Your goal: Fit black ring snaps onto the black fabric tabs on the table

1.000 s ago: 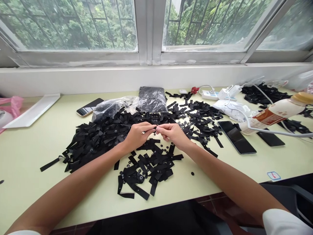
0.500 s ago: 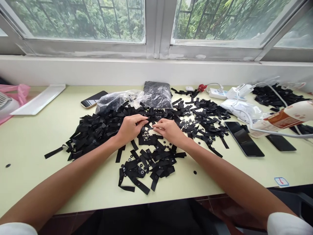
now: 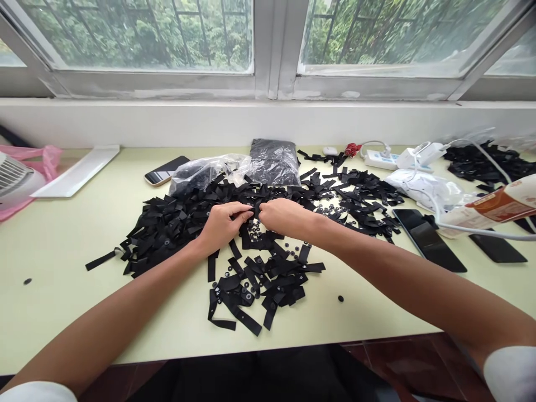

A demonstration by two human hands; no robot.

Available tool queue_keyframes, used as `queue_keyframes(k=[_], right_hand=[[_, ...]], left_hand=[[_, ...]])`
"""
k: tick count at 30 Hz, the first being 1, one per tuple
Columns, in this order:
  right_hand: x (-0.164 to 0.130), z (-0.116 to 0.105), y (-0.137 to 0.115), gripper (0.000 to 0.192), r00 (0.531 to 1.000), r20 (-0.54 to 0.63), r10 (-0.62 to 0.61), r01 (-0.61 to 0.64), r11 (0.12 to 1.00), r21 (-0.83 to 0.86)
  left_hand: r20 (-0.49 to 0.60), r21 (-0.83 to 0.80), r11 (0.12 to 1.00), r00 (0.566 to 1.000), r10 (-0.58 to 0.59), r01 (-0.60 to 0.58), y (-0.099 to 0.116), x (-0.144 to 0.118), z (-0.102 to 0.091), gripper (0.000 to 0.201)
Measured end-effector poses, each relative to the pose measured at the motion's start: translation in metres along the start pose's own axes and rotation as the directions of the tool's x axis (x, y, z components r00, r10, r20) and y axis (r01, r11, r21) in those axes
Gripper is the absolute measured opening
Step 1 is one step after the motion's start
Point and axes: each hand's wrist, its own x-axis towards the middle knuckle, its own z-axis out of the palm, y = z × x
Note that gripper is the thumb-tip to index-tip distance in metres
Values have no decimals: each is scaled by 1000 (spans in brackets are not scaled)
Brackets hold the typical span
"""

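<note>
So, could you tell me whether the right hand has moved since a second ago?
Yes. The right hand has shifted left and away from the person, toward the folded black bag, meeting the left hand over the black strips.

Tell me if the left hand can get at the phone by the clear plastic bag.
Probably yes: the phone lies face up on bare table beyond the left hand, with only the low black strap pile between.
</note>
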Motion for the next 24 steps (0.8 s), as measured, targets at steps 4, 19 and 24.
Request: queue_keyframes(k=[4,19,24], right_hand=[[-5,4,2,22,999,-42,16,-16,1000,13],[-13,45,-33,25,673,-202,711,98,186,978],[-12,52,-34,25,687,-191,701,100,170,980]], left_hand=[[10,-2,1000,1000,-20,20,2,-1,-1,27],[39,13,1000,999,-12,11,2,-5,-3,25],[54,-11,999,997,54,-54,0,-5,-2,25]])
